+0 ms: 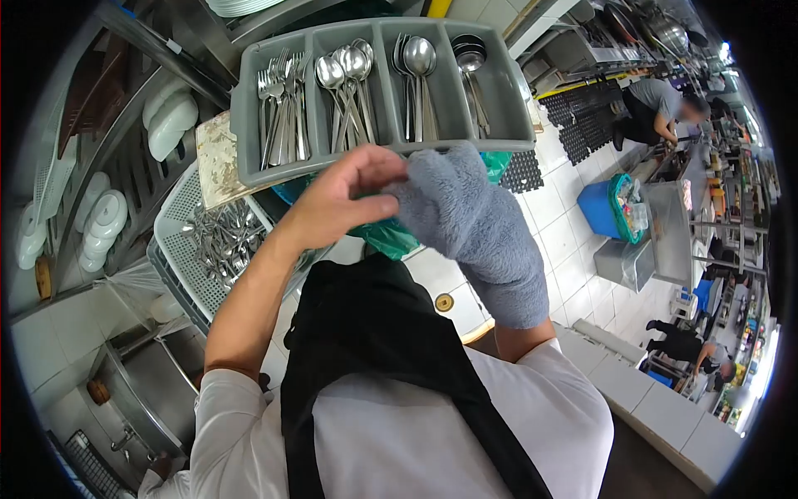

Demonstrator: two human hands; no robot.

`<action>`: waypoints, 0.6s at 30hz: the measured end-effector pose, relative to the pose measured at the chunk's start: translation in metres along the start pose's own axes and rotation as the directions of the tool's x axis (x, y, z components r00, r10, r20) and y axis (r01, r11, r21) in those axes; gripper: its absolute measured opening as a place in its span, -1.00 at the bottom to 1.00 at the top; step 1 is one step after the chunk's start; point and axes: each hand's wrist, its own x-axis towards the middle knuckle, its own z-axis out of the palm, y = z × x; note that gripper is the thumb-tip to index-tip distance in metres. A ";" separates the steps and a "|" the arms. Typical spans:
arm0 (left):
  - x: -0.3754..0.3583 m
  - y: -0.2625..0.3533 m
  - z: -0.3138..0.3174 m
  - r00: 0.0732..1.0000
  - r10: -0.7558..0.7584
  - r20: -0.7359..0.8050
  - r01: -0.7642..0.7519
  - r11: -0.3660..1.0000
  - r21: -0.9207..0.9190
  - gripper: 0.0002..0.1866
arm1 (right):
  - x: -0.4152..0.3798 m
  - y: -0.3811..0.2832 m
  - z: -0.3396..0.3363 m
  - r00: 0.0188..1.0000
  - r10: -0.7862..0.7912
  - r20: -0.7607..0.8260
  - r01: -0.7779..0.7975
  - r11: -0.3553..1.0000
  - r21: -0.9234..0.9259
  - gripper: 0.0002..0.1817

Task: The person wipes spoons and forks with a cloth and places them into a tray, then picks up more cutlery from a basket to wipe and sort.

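A grey towel [470, 208] covers my right hand and most of its forearm. Only a strip of right forearm [519, 339] shows below the cloth; the fingers are hidden inside. My left hand [345, 195] is beside the towel's end, with its fingers curved and the thumb held apart from them. Its fingertips are right at the cloth, and no utensil shows in it. Just beyond both hands lies a grey cutlery tray [381, 83] with four compartments. From left to right they hold forks [283, 108], spoons [345, 83], more spoons with forks [420, 75], and ladle-like spoons [471, 71].
A pale perforated basket [179, 204] of jumbled cutlery [224, 241] stands left, below the tray. White dishes [104, 220] fill the rack on the left. Green plastic [386, 239] hangs under the tray. Two people [657, 108] bend over counters at right, near a blue bin [600, 208].
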 end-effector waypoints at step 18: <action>-0.032 0.015 0.002 0.914 -0.227 0.337 0.138 0.953 0.268 -0.82 | -0.028 -0.098 -0.038 0.929 0.360 0.083 -0.365 0.930 0.048 -0.66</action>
